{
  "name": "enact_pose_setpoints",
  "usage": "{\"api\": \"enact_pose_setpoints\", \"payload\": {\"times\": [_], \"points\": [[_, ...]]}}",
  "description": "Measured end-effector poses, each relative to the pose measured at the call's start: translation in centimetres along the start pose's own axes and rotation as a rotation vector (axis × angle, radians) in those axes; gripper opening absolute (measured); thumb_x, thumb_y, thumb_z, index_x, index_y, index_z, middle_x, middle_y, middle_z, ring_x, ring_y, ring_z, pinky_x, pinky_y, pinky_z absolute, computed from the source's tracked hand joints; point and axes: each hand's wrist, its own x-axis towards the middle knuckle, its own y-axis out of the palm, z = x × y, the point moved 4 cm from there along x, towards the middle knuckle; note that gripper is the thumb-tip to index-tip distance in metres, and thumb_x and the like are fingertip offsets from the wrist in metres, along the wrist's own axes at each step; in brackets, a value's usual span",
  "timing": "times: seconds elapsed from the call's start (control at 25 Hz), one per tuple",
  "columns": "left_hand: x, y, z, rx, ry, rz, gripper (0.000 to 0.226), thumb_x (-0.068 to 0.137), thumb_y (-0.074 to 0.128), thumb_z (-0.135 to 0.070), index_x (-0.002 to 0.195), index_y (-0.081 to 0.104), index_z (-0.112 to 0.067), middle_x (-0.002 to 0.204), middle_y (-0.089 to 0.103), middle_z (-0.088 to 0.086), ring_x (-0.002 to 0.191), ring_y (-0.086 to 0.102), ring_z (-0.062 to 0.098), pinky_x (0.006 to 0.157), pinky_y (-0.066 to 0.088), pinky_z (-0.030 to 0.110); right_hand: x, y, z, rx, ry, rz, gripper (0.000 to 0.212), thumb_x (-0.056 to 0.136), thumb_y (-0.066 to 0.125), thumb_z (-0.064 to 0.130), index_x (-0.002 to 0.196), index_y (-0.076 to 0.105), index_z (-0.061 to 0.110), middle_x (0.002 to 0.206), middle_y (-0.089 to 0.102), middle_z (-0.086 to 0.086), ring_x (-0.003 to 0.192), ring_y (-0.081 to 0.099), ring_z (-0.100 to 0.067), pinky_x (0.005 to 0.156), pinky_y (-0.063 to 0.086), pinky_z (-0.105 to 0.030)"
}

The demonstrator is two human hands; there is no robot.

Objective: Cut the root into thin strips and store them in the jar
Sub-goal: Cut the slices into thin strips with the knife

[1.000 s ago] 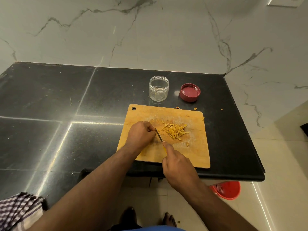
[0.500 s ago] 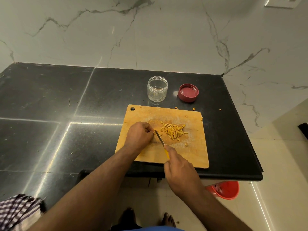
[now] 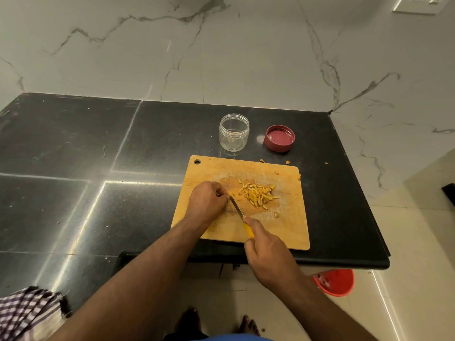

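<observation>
root strips sit in a pile on the wood board on the bench. my left hand is curled up tight on sth, can't see what. right hand grips the knife, blade b/w both hands. jar & red lid stand behind the board.

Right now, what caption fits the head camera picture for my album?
Right hand slices with a knife beside the left hand on the board; strips piled, jar open.
</observation>
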Motion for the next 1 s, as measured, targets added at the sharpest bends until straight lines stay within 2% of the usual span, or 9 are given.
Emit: {"api": "enact_pose_setpoints", "payload": {"times": [0.12,0.24,0.32,0.4,0.52,0.68,0.72,0.84,1.0], "points": [[0.0,-0.1,0.1,-0.011,-0.010,0.016,0.007,0.091,0.070,-0.022,0.094,0.076,-0.020,0.090,0.070,-0.005,0.079,0.061,0.008,0.061,0.045,0.019,-1.5,-0.3,-0.5,0.058,0.011,-0.033,0.045,0.102,0.038,0.023,0.146,0.035,0.031,0.080,0.053,0.012,0.063,0.047,-0.007,0.051,0.030,-0.020],[0.1,-0.5,0.1,-0.023,-0.005,0.075,0.015,0.094,0.066,-0.018,0.105,0.076,-0.018,0.102,0.070,-0.006,0.088,0.061,0.008,0.067,0.046,0.017,-2.0,-0.7,-0.8,0.094,0.038,-0.089,0.045,0.102,0.039,0.024,0.145,0.033,0.035,0.077,0.052,0.012,0.061,0.047,-0.006,0.050,0.030,-0.019],[0.2,-1.4,0.3,-0.073,-0.033,0.108,0.023,0.097,0.060,-0.015,0.116,0.073,-0.018,0.111,0.068,-0.006,0.095,0.061,0.011,0.071,0.048,0.019,-1.6,-0.6,-0.6,0.087,0.035,-0.099,0.045,0.103,0.038,0.024,0.146,0.033,0.034,0.082,0.055,0.011,0.064,0.050,-0.008,0.052,0.031,-0.019],[0.2,-2.4,0.7,-0.115,-0.066,0.086,0.024,0.099,0.058,-0.016,0.119,0.072,-0.020,0.114,0.066,-0.005,0.096,0.061,0.011,0.072,0.049,0.022,-0.9,-0.3,-0.1,0.067,0.009,-0.083,0.047,0.103,0.038,0.024,0.148,0.031,0.032,0.096,0.060,0.008,0.073,0.054,-0.010,0.059,0.036,-0.022],[-0.4,-3.0,0.9,-0.094,-0.059,0.095,0.020,0.096,0.062,-0.015,0.112,0.073,-0.020,0.104,0.066,-0.007,0.090,0.059,0.008,0.066,0.047,0.019,-0.4,0.6,0.2,0.006,-0.029,-0.036,0.048,0.103,0.037,0.025,0.151,0.028,0.029,0.109,0.061,0.003,0.082,0.057,-0.013,0.068,0.041,-0.027],[-1.9,-2.8,0.9,-0.040,-0.036,0.204,0.010,0.093,0.070,-0.021,0.102,0.073,-0.023,0.089,0.064,-0.012,0.082,0.058,0.006,0.060,0.042,0.017,-1.4,-0.2,-1.7,-0.016,0.060,-0.108,0.049,0.103,0.038,0.020,0.151,0.031,0.024,0.114,0.061,-0.001,0.088,0.058,-0.015,0.064,0.037,-0.018],[-2.0,-2.9,0.9,-0.034,-0.031,0.228,0.008,0.092,0.071,-0.023,0.100,0.073,-0.023,0.087,0.065,-0.012,0.082,0.059,0.007,0.060,0.042,0.017,-1.6,-0.5,-2.1,-0.010,0.077,-0.134,0.048,0.103,0.039,0.019,0.151,0.031,0.024,0.111,0.061,0.001,0.083,0.058,-0.013,0.060,0.035,-0.014],[-1.9,-3.2,0.8,-0.002,-0.029,0.298,0.007,0.091,0.073,-0.024,0.097,0.073,-0.023,0.089,0.067,-0.010,0.084,0.061,0.008,0.062,0.044,0.018,-1.4,-0.4,-1.7,0.045,0.064,-0.129,0.048,0.103,0.040,0.022,0.149,0.031,0.031,0.091,0.055,0.010,0.070,0.052,-0.009,0.053,0.032,-0.018],[-2.1,-3.1,0.5,0.074,-0.007,0.423,0.013,0.085,0.078,-0.023,0.097,0.072,-0.023,0.089,0.065,-0.009,0.084,0.060,0.009,0.063,0.042,0.019,-1.5,0.3,-1.4,0.022,0.035,-0.081,0.048,0.103,0.040,0.023,0.150,0.032,0.030,0.094,0.053,0.011,0.071,0.048,-0.005,0.056,0.031,-0.016]]}}
